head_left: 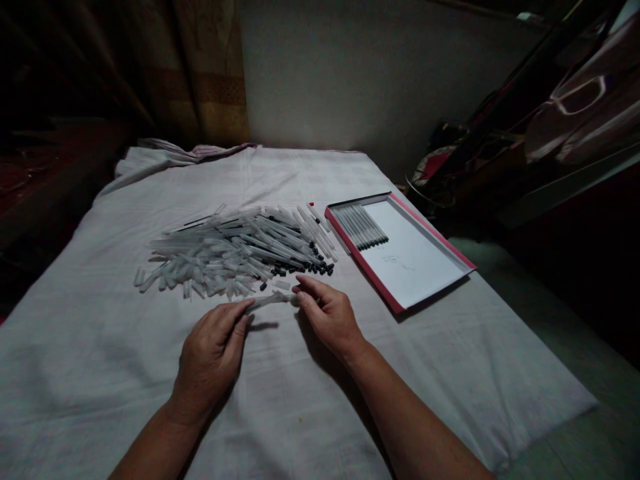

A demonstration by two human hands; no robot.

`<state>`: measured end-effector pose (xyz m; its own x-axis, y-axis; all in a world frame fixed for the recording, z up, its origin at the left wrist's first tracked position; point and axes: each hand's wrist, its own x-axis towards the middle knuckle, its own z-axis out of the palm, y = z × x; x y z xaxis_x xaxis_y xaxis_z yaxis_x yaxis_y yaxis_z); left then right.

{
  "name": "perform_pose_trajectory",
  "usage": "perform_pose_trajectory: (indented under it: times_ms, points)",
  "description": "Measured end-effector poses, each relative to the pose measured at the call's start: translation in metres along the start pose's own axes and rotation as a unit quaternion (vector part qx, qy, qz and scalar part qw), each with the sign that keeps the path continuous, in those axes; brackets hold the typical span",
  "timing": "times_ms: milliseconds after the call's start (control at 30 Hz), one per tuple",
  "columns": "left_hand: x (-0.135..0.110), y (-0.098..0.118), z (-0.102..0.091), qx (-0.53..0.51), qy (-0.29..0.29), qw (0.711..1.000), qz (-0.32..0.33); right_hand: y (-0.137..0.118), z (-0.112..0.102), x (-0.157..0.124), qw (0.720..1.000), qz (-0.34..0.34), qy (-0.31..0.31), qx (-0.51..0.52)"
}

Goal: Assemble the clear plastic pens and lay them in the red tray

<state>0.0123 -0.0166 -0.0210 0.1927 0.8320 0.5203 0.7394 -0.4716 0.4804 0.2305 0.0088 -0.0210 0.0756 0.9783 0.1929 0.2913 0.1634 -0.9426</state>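
Between my two hands, a translucent pen barrel [270,300] is held roughly level above the cloth. My left hand [213,350] is closed on its left end, thumb and fingers pinched together. At the other end, my right hand [333,313] pinches the tip between thumb and fingers; what exactly lies inside that pinch is partly hidden. Just beyond them spreads a heap of clear pen parts [240,247], with several dark refills and black plugs on its right side. A small clear cap [282,285] lies near my right fingertips.
Right of the heap is a shallow red-edged box lid [375,285] with a row of black-ended pens [361,227] at its upper left. A red-tipped pen [314,212] lies beside the heap. White cloth [280,413] covers the table, whose right edge drops to the floor.
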Motion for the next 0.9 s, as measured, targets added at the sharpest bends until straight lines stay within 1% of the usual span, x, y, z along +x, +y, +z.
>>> perform_pose_trajectory:
  times_ms: [100,167,267,367,500,733,900]
  points:
    - [0.0,0.0,0.001,-0.003,0.002,1.0,-0.01,0.004,-0.014,0.009,0.991,-0.06,0.034,-0.115]
    - [-0.001,0.0,0.002,-0.004,0.0,1.0,-0.01,0.008,-0.029,0.017,0.975,-0.074,0.058,-0.2]
    - [-0.001,0.0,0.002,-0.008,0.003,1.0,-0.009,0.016,-0.046,0.027,0.949,-0.063,0.062,-0.302]
    - [-0.001,0.0,0.003,-0.014,0.003,1.0,-0.008,0.02,-0.051,0.03,0.929,-0.042,0.054,-0.365]
    - [0.0,0.0,0.003,-0.008,0.003,1.0,-0.002,0.02,-0.048,0.029,0.913,-0.023,0.037,-0.406]
    - [0.0,0.0,0.002,0.0,0.005,1.0,0.012,0.021,-0.046,0.029,0.91,-0.024,0.038,-0.411]
    - [-0.001,0.0,0.002,-0.003,-0.003,1.0,0.014,0.017,-0.045,0.03,0.902,-0.011,0.03,-0.431]
